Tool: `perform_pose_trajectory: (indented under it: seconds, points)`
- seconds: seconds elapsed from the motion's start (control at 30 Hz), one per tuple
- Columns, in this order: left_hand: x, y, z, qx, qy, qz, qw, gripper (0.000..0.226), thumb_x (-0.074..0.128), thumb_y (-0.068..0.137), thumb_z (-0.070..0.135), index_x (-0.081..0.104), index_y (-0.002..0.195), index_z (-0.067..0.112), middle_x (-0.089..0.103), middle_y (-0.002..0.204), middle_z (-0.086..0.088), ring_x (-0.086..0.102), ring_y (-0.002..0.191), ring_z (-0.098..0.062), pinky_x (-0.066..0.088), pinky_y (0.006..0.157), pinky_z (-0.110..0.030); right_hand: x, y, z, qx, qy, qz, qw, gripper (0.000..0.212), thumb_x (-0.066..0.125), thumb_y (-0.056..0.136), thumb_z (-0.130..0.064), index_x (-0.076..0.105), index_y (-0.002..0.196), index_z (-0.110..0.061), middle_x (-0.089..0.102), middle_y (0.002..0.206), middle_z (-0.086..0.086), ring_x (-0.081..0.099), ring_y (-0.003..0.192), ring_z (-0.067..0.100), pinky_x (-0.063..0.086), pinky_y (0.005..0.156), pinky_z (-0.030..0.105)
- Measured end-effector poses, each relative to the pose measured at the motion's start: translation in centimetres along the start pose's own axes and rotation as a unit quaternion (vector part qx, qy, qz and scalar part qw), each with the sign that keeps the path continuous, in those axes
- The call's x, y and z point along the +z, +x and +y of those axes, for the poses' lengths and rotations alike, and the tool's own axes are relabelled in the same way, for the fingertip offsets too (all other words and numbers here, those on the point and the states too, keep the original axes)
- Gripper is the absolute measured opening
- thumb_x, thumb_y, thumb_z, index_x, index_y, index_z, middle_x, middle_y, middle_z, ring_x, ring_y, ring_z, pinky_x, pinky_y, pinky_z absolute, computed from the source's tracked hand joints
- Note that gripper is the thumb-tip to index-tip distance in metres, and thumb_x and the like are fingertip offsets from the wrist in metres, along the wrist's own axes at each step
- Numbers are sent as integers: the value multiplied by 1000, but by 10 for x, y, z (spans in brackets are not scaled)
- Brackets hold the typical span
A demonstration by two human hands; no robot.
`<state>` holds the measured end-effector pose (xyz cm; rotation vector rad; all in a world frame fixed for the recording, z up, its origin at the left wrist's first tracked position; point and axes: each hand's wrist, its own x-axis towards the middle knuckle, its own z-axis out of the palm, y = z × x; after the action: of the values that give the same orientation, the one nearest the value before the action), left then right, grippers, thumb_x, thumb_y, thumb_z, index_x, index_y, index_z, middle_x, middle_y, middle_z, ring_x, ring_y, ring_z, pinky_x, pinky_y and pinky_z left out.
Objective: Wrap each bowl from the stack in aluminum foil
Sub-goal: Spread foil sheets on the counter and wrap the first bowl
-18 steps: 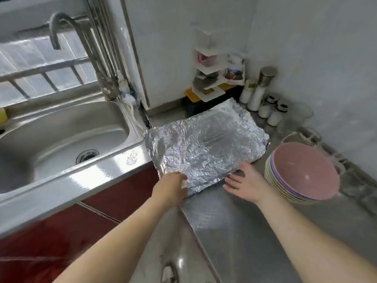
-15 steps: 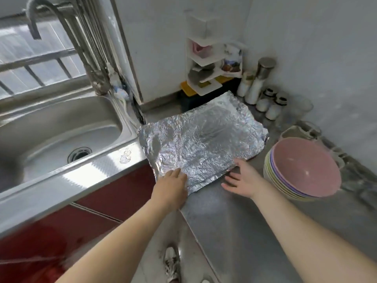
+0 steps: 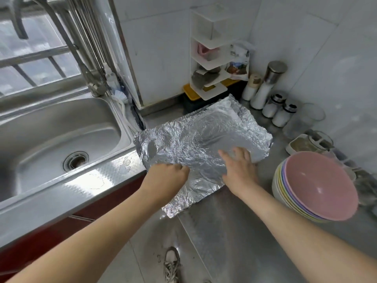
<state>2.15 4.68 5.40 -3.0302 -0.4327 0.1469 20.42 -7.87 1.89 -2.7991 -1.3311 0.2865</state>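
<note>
Head view, left to right: sink (image 3: pixel 51 127) lies left of the left hand (image 3: pixel 166 177), whose fingers are curled down onto the near-left part of the foil sheet (image 3: pixel 195 135); whether they pinch it cannot be told. Right hand (image 3: pixel 239 166) lies flat on the foil just right of the left hand, fingers straight and spread, grasping nothing. Stack of bowls (image 3: pixel 318 186), pink one on top, sits on the counter (image 3: pixel 234 221) right of the right hand, off the foil.
</note>
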Motion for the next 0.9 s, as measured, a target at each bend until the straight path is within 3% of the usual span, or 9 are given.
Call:
perform_pose_trajectory:
  seconds: [0.07,0.13,0.2,0.3,0.47,0.6,0.67,0.8,0.9]
  points:
    - [-4,-3,-10,23,4,40,999,38,81,45,-5,59,70,13,55,54,2,55,41,-19,40,40,-25,-1,9,0,-22,4,31,999,38,59,90,-18,54,128,-24,39,138,4,28,131,25,44,97,42]
    - [-7,-12,-20,44,2,89,995,28,78,56,1,64,78,13,63,64,1,63,52,-20,49,49,-29,-5,13,4,-22,-11,56,998,18,56,91,-13,61,107,-20,48,125,2,36,121,24,45,84,37]
    - [-11,-24,-35,68,-7,148,987,15,62,75,10,70,88,12,72,80,-1,71,68,-21,57,65,-33,-12,15,12,-21,-33,63,997,16,54,91,-10,60,103,-18,50,118,2,38,116,24,39,72,32]
    - [-14,-41,-64,78,22,179,981,33,44,81,18,75,92,14,75,92,1,73,81,-17,54,77,-29,-25,12,20,-9,-35,66,997,21,49,89,-3,58,104,-15,52,113,3,41,110,25,32,64,31]
    - [9,-56,-100,12,89,62,994,26,49,79,17,71,91,21,75,79,7,72,71,-16,37,97,-34,-37,-2,23,-74,-9,92,993,21,49,82,4,45,82,-17,51,90,2,48,90,23,32,60,32]
    - [5,-51,-72,-55,46,-13,997,40,74,62,6,71,98,23,75,86,6,73,76,-18,54,85,-40,-44,-9,25,-143,32,150,978,21,59,75,7,49,72,-11,52,75,2,43,74,22,38,53,33]
    - [-2,-46,-48,-50,4,-45,998,35,66,80,11,65,113,23,73,99,3,70,93,-22,51,81,-35,-56,-8,24,-190,50,203,959,26,66,67,12,51,70,-9,56,75,4,51,75,26,49,53,39]
    - [-20,-36,-10,-98,30,-57,993,31,48,95,9,50,125,17,60,108,-3,65,97,-27,49,64,-36,-93,5,28,-181,22,311,933,38,65,71,8,63,107,-5,58,119,16,47,119,38,48,90,51]
    - [-36,-30,24,-107,32,-52,992,37,47,96,4,40,132,11,52,115,-7,62,83,-24,42,51,-30,-107,3,28,-36,129,311,941,75,62,78,-4,32,146,-14,31,149,18,28,137,37,30,108,51]
